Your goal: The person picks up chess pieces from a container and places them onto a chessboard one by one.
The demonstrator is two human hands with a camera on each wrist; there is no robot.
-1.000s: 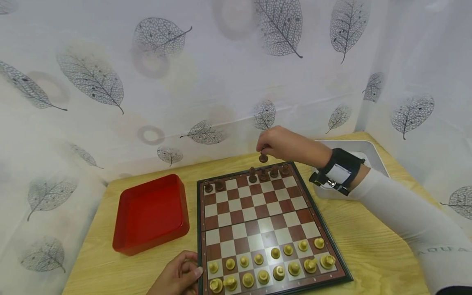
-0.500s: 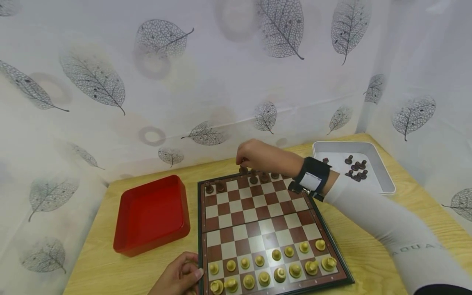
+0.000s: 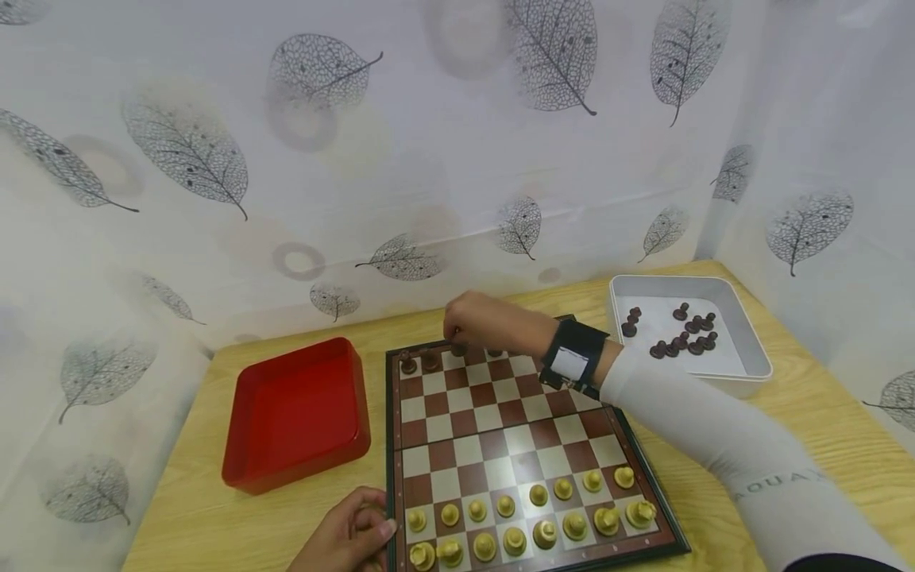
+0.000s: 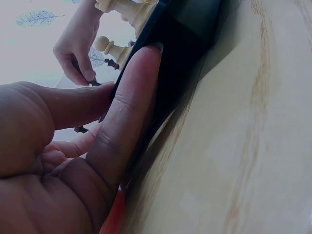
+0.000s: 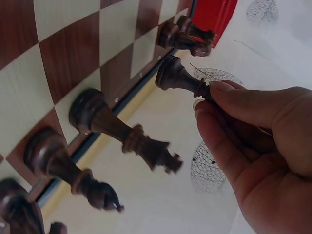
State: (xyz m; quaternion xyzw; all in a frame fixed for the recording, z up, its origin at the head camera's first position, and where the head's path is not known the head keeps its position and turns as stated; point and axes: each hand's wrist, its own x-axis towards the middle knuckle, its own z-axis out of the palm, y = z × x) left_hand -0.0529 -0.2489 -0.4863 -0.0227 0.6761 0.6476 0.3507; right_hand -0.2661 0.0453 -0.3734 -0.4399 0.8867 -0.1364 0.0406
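Head view, nearest edge first: the left hand (image 3: 350, 536) rests on the pale wooden tabletop (image 3: 715, 477), its curled fingers (image 4: 129, 105) pressed against the dark near-left edge of the chessboard (image 3: 500, 445); they steady the frame rather than wrap round it. Two rows of cream pieces (image 3: 529, 520) stand on the board's near ranks. Left of the board, just beside it, sits a red tray (image 3: 296, 413). Across the brown and cream squares, the right hand (image 3: 479, 322), with a black wrist strap and a pale sleeve behind it, hovers over the far rank, where its fingers (image 5: 234, 105) pinch the top of a dark chess piece (image 5: 178, 78) held at the board's far edge, beside other dark pieces (image 5: 122, 131) already standing there. Farther right, a white tray (image 3: 743, 365) holds loose dark pieces (image 3: 679, 334). Behind everything hangs a white curtain (image 3: 357, 143) printed with grey leaves, closing in the tabletop at the back and right.
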